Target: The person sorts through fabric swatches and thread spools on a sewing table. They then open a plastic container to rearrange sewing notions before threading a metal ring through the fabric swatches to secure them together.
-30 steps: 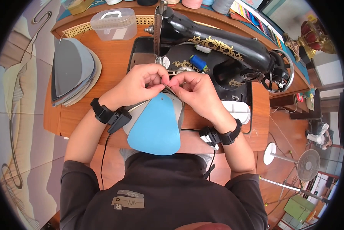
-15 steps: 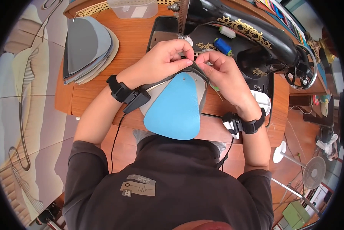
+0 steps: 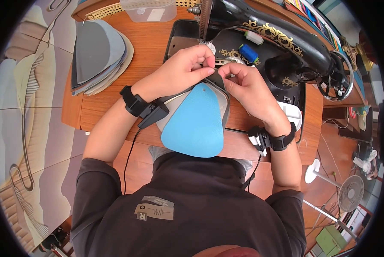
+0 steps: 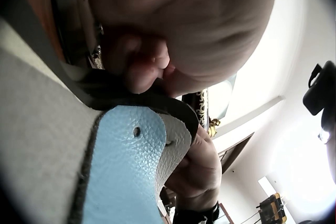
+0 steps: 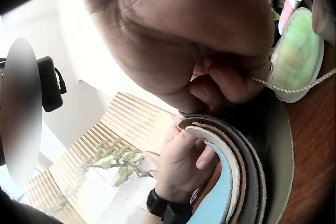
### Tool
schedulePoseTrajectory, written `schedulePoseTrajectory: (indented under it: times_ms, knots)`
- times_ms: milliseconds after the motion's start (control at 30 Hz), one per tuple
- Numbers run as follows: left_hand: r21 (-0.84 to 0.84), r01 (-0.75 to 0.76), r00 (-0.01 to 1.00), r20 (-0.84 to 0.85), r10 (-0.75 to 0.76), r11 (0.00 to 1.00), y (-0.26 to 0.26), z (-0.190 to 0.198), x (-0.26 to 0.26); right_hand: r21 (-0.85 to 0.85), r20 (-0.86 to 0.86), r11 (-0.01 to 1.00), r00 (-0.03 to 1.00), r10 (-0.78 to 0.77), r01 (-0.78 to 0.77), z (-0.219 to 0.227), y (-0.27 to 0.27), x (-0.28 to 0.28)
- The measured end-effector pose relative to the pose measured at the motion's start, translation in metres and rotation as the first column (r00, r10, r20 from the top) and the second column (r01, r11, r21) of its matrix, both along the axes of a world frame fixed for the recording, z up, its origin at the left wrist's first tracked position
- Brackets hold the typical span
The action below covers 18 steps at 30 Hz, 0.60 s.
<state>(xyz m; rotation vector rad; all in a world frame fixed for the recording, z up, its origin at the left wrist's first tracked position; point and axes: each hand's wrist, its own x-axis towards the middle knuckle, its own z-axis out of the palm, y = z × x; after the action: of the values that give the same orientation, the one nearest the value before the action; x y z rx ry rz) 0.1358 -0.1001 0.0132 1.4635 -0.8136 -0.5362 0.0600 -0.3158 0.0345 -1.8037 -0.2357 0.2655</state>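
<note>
Teardrop-shaped leather pieces lie in a layered stack in front of me, a light-blue one [image 3: 194,124] on top. A small hole pierces its narrow tip. Pale grey [image 4: 176,140], brown and dark layers show beneath it. My left hand [image 3: 187,66] pinches the dark leather at the tip between thumb and fingers. Just right of it, my right hand [image 3: 245,88] pinches the stack's tip edge, its other fingers curled. A thin twisted cord [image 5: 294,89] runs out from beside those fingers in the right wrist view. The fingertips themselves are partly hidden in both wrist views.
A black sewing machine [image 3: 269,32] stands behind the hands, with a blue thread spool [image 3: 248,53] on its bed. More leather pieces [image 3: 100,55] lie stacked at left. A clear plastic box [image 3: 151,10] is at the back, a white tray [image 3: 291,112] at right.
The head view has shifted, so the table and hands sit differently in it. Over the last half second the right fingers moved slightly at the tip, and the blue piece shifted a little.
</note>
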Motion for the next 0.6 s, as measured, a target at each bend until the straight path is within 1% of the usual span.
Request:
schedulePoseTrajectory:
  times_ms: [33, 133, 267, 333, 433, 600]
  knots:
    - [-0.015, -0.009, 0.998, 0.068, 0.010, 1.000, -0.001, -0.002, 0.000, -0.009, -0.005, 1.000, 1.000, 0.002, -0.002, 0.001, 0.001, 0.000]
    - [0.042, 0.040, 0.999, -0.025, -0.039, 0.998, 0.006, 0.005, 0.003, -0.005, -0.018, 0.999, 0.999, -0.035, 0.035, 0.001, 0.002, -0.001]
    - [0.128, 0.078, 0.997, -0.019, -0.076, 0.989, 0.006, 0.008, 0.001, 0.047, -0.032, 0.995, 0.996, -0.085, 0.086, -0.003, 0.004, 0.001]
    - [0.143, 0.083, 0.997, 0.000, -0.083, 0.986, 0.005, 0.007, 0.001, 0.024, -0.025, 0.996, 0.996, -0.081, 0.081, -0.005, 0.002, 0.002]
    - [0.177, 0.070, 0.997, -0.025, -0.067, 0.982, 0.005, 0.005, 0.001, -0.012, -0.016, 0.997, 0.997, -0.072, 0.072, -0.004, 0.002, 0.002]
    - [0.242, 0.061, 0.998, 0.007, -0.065, 0.968, 0.004, 0.007, 0.000, -0.077, -0.022, 0.994, 0.997, -0.075, 0.073, 0.002, 0.004, 0.000]
